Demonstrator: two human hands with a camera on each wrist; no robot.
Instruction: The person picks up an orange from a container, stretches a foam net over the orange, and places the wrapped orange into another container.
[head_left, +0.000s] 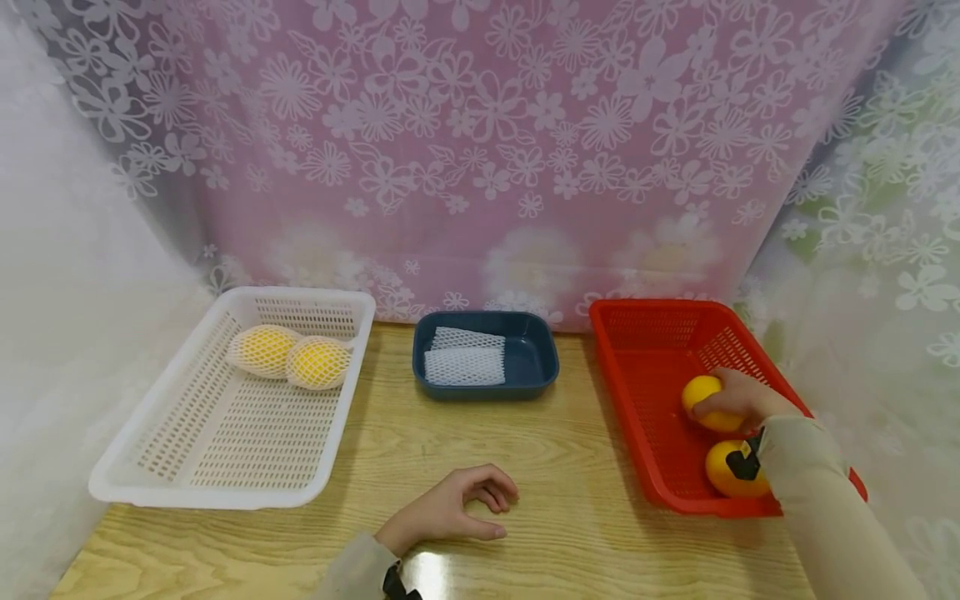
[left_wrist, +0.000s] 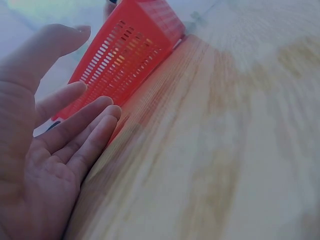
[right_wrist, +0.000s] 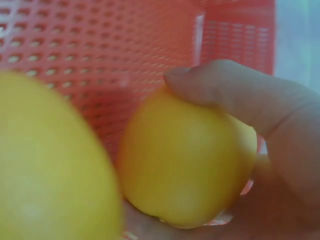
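Note:
In the red basket (head_left: 633, 400), my right hand (head_left: 741, 400) grips a smooth, round yellow-orange fruit (head_left: 701, 392). The right wrist view shows the thumb curled over the top of this fruit (right_wrist: 185, 160), with fingers underneath, partly hidden. A second yellow-orange fruit (head_left: 722, 468) sits in the basket's near end, below my right wrist. My left hand (head_left: 450, 506) rests by the table's front, loosely curled around nothing. Its relaxed fingers (left_wrist: 85, 135) also show in the left wrist view, with the red basket beyond.
At left stands a white basket (head_left: 341, 425) holding two yellow fruits (head_left: 318, 363) in white foam nets. A dark blue tray (head_left: 531, 358) at the back middle holds white foam net sleeves (head_left: 465, 367). A floral curtain (head_left: 480, 167) hangs behind the wooden table (head_left: 480, 442).

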